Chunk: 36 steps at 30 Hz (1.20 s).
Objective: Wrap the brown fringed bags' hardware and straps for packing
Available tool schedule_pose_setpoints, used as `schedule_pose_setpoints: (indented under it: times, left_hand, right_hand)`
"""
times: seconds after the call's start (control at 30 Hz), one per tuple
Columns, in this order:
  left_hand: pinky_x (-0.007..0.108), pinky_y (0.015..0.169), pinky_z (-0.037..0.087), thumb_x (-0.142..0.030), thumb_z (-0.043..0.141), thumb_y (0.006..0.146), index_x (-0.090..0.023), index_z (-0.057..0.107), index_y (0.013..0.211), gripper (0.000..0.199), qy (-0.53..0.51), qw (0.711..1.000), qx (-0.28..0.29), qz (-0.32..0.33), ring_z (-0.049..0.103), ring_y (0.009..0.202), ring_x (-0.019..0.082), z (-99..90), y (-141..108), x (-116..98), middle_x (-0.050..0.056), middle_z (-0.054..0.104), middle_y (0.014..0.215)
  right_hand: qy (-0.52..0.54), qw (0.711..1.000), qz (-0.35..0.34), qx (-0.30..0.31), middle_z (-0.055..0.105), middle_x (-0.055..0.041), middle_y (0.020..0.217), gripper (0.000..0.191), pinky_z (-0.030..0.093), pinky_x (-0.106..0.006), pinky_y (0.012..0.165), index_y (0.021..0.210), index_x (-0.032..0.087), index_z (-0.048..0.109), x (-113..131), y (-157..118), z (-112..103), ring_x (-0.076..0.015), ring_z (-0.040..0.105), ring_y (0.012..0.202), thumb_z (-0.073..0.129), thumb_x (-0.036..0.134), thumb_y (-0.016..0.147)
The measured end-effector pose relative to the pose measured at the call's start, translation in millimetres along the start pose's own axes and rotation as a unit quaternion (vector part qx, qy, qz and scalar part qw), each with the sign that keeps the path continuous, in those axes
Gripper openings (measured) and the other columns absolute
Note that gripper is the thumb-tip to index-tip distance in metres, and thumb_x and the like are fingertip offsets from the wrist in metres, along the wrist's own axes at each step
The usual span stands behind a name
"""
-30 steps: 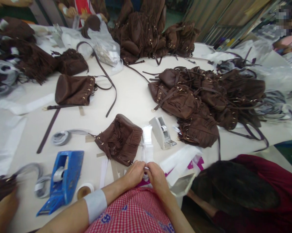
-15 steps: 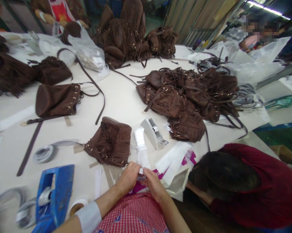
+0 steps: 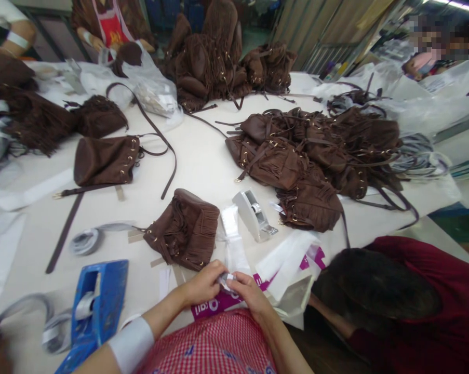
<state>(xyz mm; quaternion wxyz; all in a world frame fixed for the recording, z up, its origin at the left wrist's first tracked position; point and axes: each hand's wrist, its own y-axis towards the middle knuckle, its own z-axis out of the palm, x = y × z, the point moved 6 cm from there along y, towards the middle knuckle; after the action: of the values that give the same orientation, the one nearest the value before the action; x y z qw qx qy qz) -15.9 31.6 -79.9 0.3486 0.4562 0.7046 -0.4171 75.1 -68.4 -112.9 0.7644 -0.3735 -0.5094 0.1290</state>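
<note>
Close to my body, my left hand (image 3: 205,283) and my right hand (image 3: 250,292) are closed on a small clear-and-white piece (image 3: 227,280). Its kind is too small to make out. Beyond my left hand lies a brown fringed drawstring bag (image 3: 187,228) with gold eyelets. Clear plastic strips (image 3: 235,252) are stretched out just past my fingers. A grey tape dispenser (image 3: 254,214) stands behind my right hand. Under my hands shows a purple printed sheet (image 3: 214,306).
A blue tape dispenser (image 3: 97,306) stands at left, near a coil of grey strap (image 3: 86,241). Another brown bag (image 3: 105,161) lies farther left. A pile of brown bags (image 3: 296,150) covers the right. A person in dark red (image 3: 425,306) bends close at my right.
The view has shifted, so the table items sit farther right. My hands stay together on the small piece, and more of the purple sheet shows beneath them.
</note>
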Motion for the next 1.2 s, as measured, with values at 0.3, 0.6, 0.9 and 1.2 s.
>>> schedule_pose_setpoints:
  times: [0.3,0.6,0.9,1.2]
  left_hand:
    - [0.025,0.072,0.042,-0.026,0.044,0.082,-0.019,0.059,0.088,0.017,-0.113,0.98,0.142,-0.08,0.053,0.08,0.015,-13.0,13.4,14.7,-0.001,0.059,0.084]
    - [0.027,0.064,0.048,-0.027,0.056,0.071,-0.02,0.05,0.092,0.023,-0.249,0.937,0.213,-0.122,0.058,0.067,0.014,0.4,9.8,25.2,-0.002,0.054,0.082]
    - [0.025,0.065,0.041,-0.027,0.053,0.079,-0.02,0.047,0.081,0.01,-0.188,0.973,0.079,-0.105,0.049,0.069,0.014,6.7,8.9,21.0,-0.004,0.048,0.073]
    - [0.027,0.075,0.039,-0.023,0.054,0.081,-0.019,0.054,0.084,0.005,-0.149,0.988,-0.011,-0.048,0.05,0.079,0.017,-4.8,11.1,2.8,0.0,0.052,0.085]
  right_hand:
    - [-0.035,0.999,-0.022,-0.012,0.056,0.0056,0.056,0.018,0.032,-0.023,0.056,0.069,0.016,0.063,5.2,-1.6,4.9,-0.0108,0.045,0.054,0.071,0.031,0.066]
    - [-0.038,0.999,-0.033,0.008,0.057,0.0046,0.058,0.018,0.032,-0.024,0.056,0.072,0.015,0.067,12.4,-4.4,4.1,-0.011,0.046,0.055,0.072,0.031,0.065]
    - [-0.035,0.999,-0.034,0.014,0.058,0.0034,0.061,0.028,0.038,-0.024,0.058,0.076,0.017,0.062,1.7,1.9,0.7,-0.0127,0.05,0.057,0.073,0.041,0.067]
    - [-0.124,0.987,-0.104,-0.001,0.058,0.0031,0.066,0.022,0.038,-0.025,0.061,0.081,0.018,0.066,16.6,-1.2,-9.4,-0.0144,0.05,0.062,0.067,0.039,0.077]
